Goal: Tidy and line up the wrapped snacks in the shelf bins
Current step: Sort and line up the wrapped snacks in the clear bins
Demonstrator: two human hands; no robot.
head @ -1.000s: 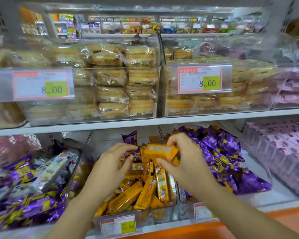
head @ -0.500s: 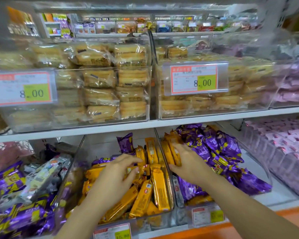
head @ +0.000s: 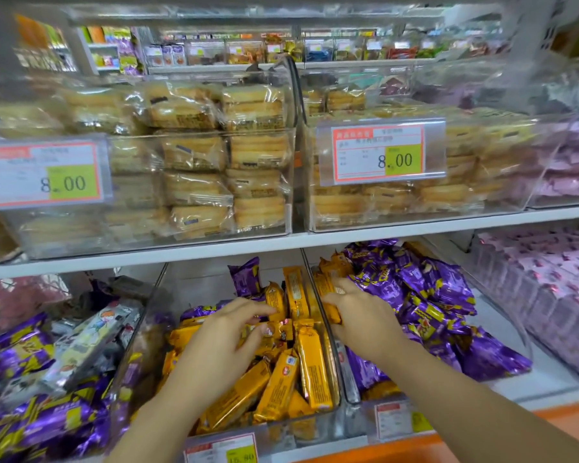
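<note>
Inside right grip (head: 361, 315), orange snacks (head: 326, 285) stand upright.

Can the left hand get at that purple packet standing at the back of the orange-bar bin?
Probably yes. The left hand is inside that bin, just in front of the purple packet, which sticks up above the orange bars with nothing covering it.

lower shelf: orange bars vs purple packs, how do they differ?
Colour: the orange bars are orange-yellow, the purple packs purple with yellow print.
Shape: the orange bars are long and slim, the purple packs shorter and puffier.
Pose: several orange bars stand on edge side by side, the purple packs lie in a loose heap.
Both are shiny-wrapped and sit in clear bins.
</note>
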